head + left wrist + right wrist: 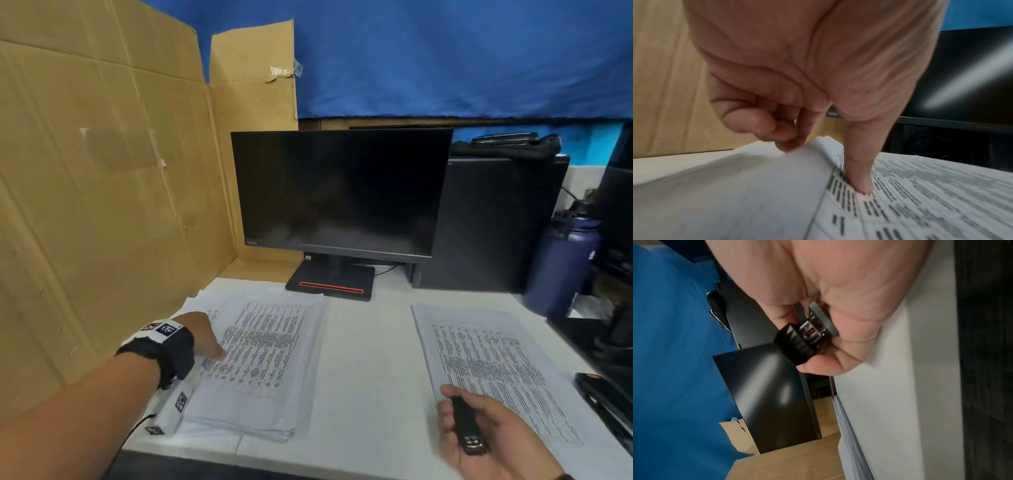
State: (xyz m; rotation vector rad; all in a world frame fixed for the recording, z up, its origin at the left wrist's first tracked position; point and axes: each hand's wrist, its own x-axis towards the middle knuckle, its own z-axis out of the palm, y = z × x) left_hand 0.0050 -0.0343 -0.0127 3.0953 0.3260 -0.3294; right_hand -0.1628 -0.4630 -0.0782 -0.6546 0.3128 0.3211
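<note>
A thick stack of printed sheets (260, 349) lies on the left of the white table (363, 359). My left hand (205, 339) is on its left side. In the left wrist view the thumb (861, 181) presses down on the print while the curled fingers (785, 139) pinch the left margin of the top sheet (756, 186), which bulges upward. A second, thinner set of printed pages (486, 363) lies to the right. My right hand (447, 413) hovers over its near corner, gripping a small black stapler (466, 426) (801, 340) with its metal mouth facing me.
A dark monitor (339, 192) stands behind the papers, with a black computer tower (489, 222) and a blue bottle (561, 263) to its right. A cardboard wall (102, 171) closes off the left. Black objects (599, 397) lie along the right table edge.
</note>
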